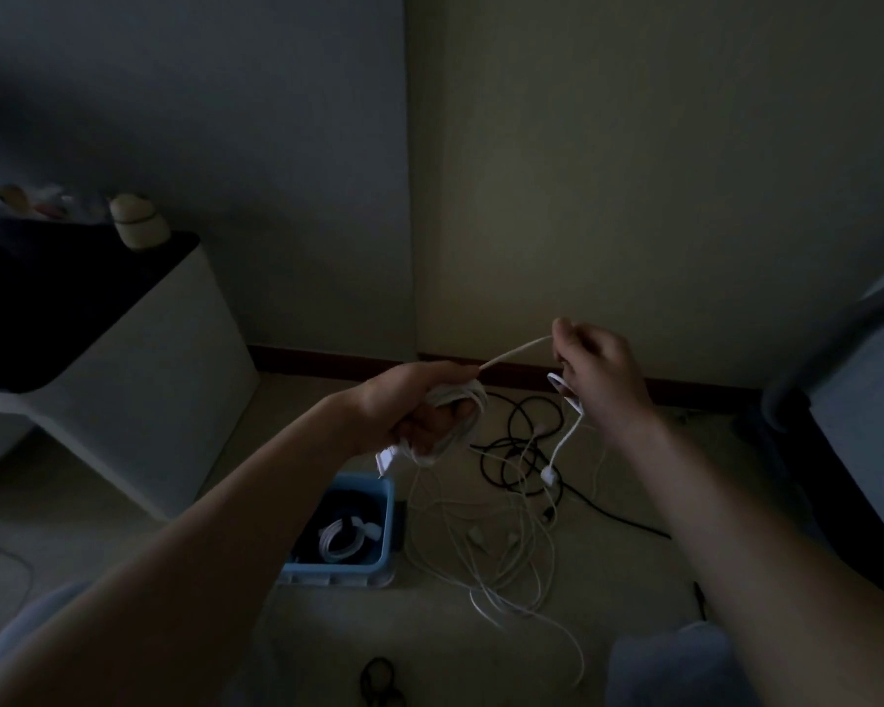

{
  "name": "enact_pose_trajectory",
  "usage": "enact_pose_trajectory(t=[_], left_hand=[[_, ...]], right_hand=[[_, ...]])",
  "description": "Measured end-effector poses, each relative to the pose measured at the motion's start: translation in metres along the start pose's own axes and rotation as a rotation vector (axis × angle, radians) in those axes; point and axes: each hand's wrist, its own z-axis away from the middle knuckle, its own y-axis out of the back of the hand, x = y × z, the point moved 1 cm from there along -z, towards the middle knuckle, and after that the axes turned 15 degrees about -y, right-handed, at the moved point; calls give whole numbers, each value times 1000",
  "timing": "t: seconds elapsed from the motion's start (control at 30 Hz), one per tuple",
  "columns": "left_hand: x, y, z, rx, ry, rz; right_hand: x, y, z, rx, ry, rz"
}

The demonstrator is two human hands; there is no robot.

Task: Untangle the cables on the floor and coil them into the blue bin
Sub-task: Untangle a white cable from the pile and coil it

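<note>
Holding the half-wound white cable coil [455,415] in the left hand [419,405], fingers curled tight round the loops, flat connector [385,459] poking out just below the fist. Pinching the same cable's free run [516,352] with the right hand [598,375], just beside and slightly above the left grip, pulled straight between the two. Below the right pinch: loose tail [561,448] dangling, ending in a small round plug [549,474] over the floor pile. Directly under the left grip: blue bin [386,523], already containing one finished white coil [340,540]. Under and beyond the right grip: black cables [516,451] looped on the floor, thin white cables [496,568] crossing them and trailing back toward the body. Cannot tell in this light whether the plug touches the pile. Judging as mid-wind, few turns left. Risks: snagging the plug on the black loops while drawing in the tail, dragging the pile along; shedding loops off the left fingers when loosening the fist for a new turn; twisting the run and ending with a lumpy coil; dropping it unsecured and springing open over the one in the bin. Well off to the left of both grips: white cabinet [164,390], not in the way.
</note>
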Motion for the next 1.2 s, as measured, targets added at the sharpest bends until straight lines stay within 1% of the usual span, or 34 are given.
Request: enact_pose_trajectory(t=[0.07, 0.13, 0.2, 0.27, 0.33, 0.43, 0.53, 0.6, 0.67, 0.77, 0.83, 0.9, 1.0, 1.13, 1.2], left_hand=[[5, -4, -1, -16, -52, 116], [9, -5, 0, -24, -102, 255], [12, -4, 0, -46, -154, 370], [12, -2, 1, -49, -194, 477], [12, 0, 0, -9, -235, 566], [13, 4, 1, 124, -292, 671], [16, 6, 2, 308, -354, 775], [17, 7, 1, 438, -399, 848], [16, 10, 0, 531, -436, 891], [16, 13, -1, 586, -465, 836], [16, 10, -3, 604, -477, 735], [15, 6, -4, 651, -494, 590], [15, 4, -6, 755, -531, 401], [15, 8, -6, 840, -531, 247], [15, 4, -6, 862, -524, 113]], right_hand=[[4, -3, -2, 25, 10, 57], [6, -10, -1, 5, -1, 190], [11, -20, 4, -129, -53, 283], [18, -31, 9, -298, -79, 275], [22, -38, 10, -363, -86, 227], [22, -43, 12, -396, -105, 176], [23, -45, 17, -533, -194, 110], [24, -47, 20, -606, -227, 132], [25, -49, 22, -657, -236, 168], [25, -50, 26, -706, -260, 190], [22, -50, 29, -747, -264, 173], [19, -52, 31, -778, -231, 204], [13, -52, 36, -773, -157, 273], [7, -50, 39, -748, -168, 270], [7, -53, 39, -758, -191, 268]])
